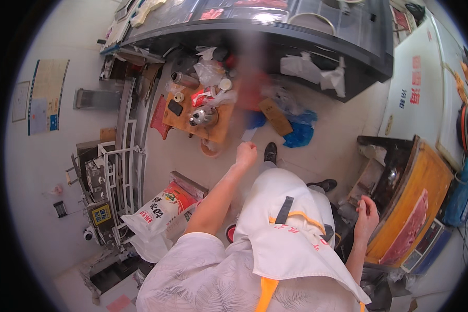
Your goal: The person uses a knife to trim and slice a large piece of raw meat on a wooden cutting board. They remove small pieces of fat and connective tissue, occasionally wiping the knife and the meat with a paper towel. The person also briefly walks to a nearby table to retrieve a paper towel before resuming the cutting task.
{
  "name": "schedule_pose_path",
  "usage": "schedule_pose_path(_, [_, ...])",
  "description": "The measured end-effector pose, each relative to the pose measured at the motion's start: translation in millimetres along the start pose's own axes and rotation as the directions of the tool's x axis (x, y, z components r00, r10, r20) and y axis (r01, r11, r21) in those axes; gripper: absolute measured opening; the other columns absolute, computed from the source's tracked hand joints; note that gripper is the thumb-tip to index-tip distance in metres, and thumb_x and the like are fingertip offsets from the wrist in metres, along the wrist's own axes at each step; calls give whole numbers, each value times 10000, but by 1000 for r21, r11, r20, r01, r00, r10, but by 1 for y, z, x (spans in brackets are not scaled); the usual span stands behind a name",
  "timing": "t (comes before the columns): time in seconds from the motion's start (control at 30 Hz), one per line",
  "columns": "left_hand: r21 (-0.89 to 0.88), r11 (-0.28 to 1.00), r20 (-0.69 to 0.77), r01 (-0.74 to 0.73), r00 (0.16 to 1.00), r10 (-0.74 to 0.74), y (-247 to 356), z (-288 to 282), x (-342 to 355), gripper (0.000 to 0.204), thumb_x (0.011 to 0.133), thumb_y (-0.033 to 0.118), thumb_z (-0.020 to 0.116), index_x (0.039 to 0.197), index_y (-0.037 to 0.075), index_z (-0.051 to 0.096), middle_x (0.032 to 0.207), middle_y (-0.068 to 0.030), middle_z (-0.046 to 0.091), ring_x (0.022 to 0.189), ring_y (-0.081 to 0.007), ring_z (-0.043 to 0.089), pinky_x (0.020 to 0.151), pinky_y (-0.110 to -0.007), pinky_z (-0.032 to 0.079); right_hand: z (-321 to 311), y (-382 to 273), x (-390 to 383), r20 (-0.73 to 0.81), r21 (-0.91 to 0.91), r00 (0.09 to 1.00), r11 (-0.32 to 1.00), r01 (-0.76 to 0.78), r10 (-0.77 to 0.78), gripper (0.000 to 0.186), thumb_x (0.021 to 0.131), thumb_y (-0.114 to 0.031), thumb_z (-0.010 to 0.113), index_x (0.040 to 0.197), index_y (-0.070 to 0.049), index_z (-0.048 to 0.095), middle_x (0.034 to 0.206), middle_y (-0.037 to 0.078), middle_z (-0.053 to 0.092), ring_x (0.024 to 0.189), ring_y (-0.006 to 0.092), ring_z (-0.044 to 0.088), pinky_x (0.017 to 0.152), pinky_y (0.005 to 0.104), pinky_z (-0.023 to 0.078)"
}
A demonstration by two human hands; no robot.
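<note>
My left hand (247, 154) is stretched forward over the floor, its fingers closed. A small pale flat piece (249, 135) shows just beyond the fingers; whether they grip it I cannot make out. Close by on the left stands a low wooden table (221, 132) with a metal kettle (204, 117), a dark phone (175, 107), a steel flask (184, 79) and a red-and-white packet (203, 96). My right hand (367, 217) is at my right side, near the wooden board, fingers loosely bent and apart, with nothing visible in them.
A dark counter (343, 47) spans the far side. Blue plastic bags (300, 130) and flattened cardboard (275, 117) lie on the floor. A red-and-white sack (166, 205) stands left, beside a white metal rack (122, 171). On the right are a raw meat slab (408, 229) on a wooden board (431, 190) and a white freezer (416, 99).
</note>
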State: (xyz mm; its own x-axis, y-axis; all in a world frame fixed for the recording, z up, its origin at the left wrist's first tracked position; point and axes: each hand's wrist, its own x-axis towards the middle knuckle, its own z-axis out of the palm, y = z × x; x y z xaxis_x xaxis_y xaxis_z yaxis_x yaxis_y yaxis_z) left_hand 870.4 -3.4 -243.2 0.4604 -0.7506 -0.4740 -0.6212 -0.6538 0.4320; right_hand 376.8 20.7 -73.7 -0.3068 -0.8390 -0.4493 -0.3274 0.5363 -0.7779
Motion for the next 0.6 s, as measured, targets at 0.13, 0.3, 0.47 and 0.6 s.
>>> schedule_pose_path(0.13, [-61, 997, -24, -54, 998, 53, -44, -34, 95, 250, 951, 178, 633, 1020, 26, 819, 1062, -245, 786, 1070, -419, 745, 971, -504, 583, 75, 3, -31, 1, -98, 997, 993, -71, 71, 215, 1085, -130, 674, 1241, -8, 757, 1002, 40, 743, 848, 93, 648, 780, 254, 537])
schedule_pose_path(0.3, [-80, 996, 32, -41, 999, 44, -109, -38, 117, 242, 950, 176, 629, 1026, 34, 811, 1048, -253, 784, 1043, -444, 744, 960, -525, 582, 169, -28, -59, 95, -177, 982, 973, -146, 164, 207, 1075, -134, 685, 1228, -19, 765, 979, 33, 752, 808, 86, 657, 748, 246, 541])
schedule_pose_path(0.47, [-167, 982, 70, 85, 995, -74, -178, -26, 103, 258, 979, 235, 675, 1050, 19, 797, 975, -209, 792, 919, -391, 762, 860, -484, 601, 217, -62, -52, 167, -230, 969, 963, -140, 181, 207, 1080, -118, 675, 1226, -1, 765, 993, 37, 751, 830, 97, 675, 777, 250, 563])
schedule_pose_path(0.6, [-373, 880, 199, 294, 952, -234, -242, -17, 92, 229, 1007, 229, 704, 1024, 16, 787, 829, -87, 759, 752, -191, 720, 692, -355, 587, 216, -72, -49, 169, -249, 963, 955, -162, 207, 205, 1076, -119, 680, 1218, 2, 764, 990, 41, 754, 830, 89, 675, 771, 246, 561])
